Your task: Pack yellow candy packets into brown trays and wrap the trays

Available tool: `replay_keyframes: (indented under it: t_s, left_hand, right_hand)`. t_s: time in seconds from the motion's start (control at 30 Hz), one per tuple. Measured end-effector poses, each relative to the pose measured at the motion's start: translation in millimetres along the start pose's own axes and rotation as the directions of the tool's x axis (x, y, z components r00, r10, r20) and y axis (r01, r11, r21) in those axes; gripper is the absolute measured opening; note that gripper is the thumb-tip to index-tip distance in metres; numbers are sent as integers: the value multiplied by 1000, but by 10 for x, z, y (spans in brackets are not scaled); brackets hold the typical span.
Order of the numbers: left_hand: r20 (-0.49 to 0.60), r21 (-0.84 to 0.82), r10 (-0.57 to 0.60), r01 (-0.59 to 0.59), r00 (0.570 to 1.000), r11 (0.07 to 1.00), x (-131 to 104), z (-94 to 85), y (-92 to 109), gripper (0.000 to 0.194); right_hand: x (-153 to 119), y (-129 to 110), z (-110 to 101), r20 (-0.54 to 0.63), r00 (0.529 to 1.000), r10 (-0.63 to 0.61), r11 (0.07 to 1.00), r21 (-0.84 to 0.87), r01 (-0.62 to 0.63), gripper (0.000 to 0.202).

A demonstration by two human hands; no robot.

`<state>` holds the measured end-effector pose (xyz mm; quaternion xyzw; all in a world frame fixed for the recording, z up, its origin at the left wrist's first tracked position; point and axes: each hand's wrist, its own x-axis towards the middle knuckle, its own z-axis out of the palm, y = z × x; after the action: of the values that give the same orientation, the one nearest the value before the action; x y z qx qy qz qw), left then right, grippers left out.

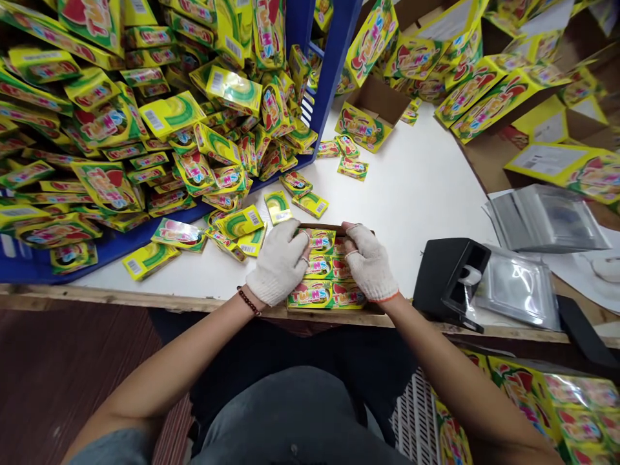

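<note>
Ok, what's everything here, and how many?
Slotted plastic crate: one, blue, upper left
Flat tabletop: one, white, middle
Open cardboard carton: one, brown, tabletop's near edge
Small cardboard packs: dozens, yellow-green, crate, carton and tabletop
Larger cardboard boxes: several, yellow, upper and lower right
Boxy tape dispenser: one, black, right
Shiny plastic stacks: two, clear, right
Flat slab: one, black, right
Plastic lattice: one, white, bottom right
Bead bracelet: one, brown, left wrist
Left hand, right hand: two, white-gloved, carton's sides
</note>
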<state>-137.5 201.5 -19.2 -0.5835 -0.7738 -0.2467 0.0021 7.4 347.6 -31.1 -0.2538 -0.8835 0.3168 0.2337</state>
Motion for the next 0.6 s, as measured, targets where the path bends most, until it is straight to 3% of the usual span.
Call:
replay_keyframes:
  t_s: [0.13, 0.27, 0.33, 0.4, 0.47, 0.53, 0.6]
  left_hand:
    - [8, -15, 107, -107, 994, 994, -28, 43, -24, 32]
    - [183, 105, 198, -220, 963, 970, 75, -13, 45, 27]
    - [260, 94, 191, -222, 947, 971, 108, -33, 52, 23]
    - [219, -4, 173, -177, 960, 984, 71, -22, 24, 22]
    - [34, -179, 91, -84, 995, 980, -49, 35, -18, 29]
    - [-148, -395, -113, 46, 983, 918, -214, 143, -44, 43]
    - [-107, -606, -340, 210, 934, 767, -366, 282, -43, 59]
  right_hand:
    - [-101, -35, 147, -19, 1000, 15, 1000, -25, -16, 50]
    - [-153, -7, 321, 93, 996, 4, 1000, -21, -2, 54]
    - [-173, 36, 332, 165, 986, -5, 999, 38, -1, 53]
    - [-188, 74, 290, 185, 980, 76, 989, 109, -97, 52]
    - [-204, 87, 243, 166, 959, 232, 950, 175, -260, 54]
    - [-228, 62, 243, 154, 930, 334, 904, 227, -362, 60]
    - [-264, -1, 307, 170, 933, 317, 900, 258, -352, 67]
